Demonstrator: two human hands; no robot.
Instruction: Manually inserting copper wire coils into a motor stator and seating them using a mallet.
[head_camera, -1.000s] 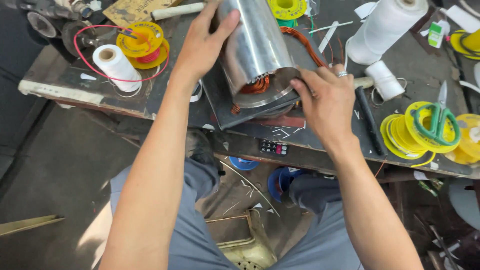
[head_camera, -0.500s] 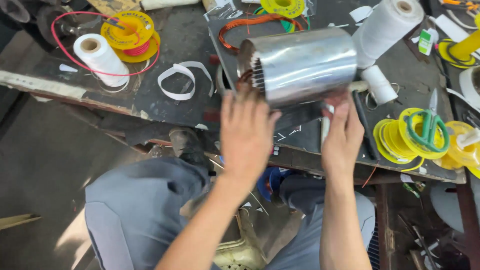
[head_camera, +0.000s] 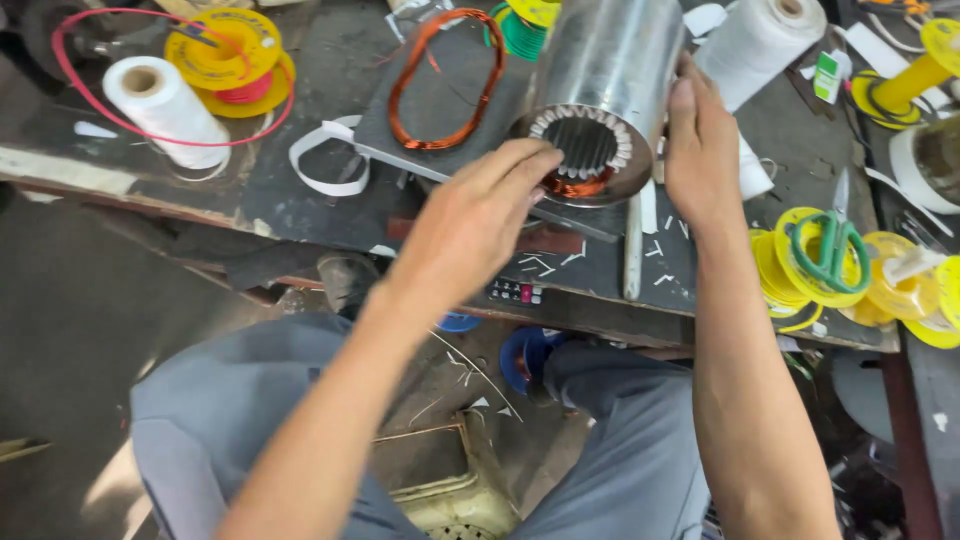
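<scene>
The shiny steel cylindrical motor stator (head_camera: 605, 85), tilted on the dark workbench (head_camera: 250, 190), is steadied at three o'clock by the right hand (head_camera: 700, 150); the left hand (head_camera: 480, 225), fingers loosely extended, touches its copper-wound rim at seven o'clock.

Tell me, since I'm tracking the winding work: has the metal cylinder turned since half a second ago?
Yes. The cylinder lay sideways across the bench; now its slotted end faces the person.

Motor cylinder (head_camera: 610, 60) is shiny brushed metal w/ glossy copper wire inside. Copper wire loop (head_camera: 447, 80) glossy too. Bench (head_camera: 250, 190) looks like rough, matt dark wood. Spools (head_camera: 225, 55) are smooth yellow plastic.
</scene>
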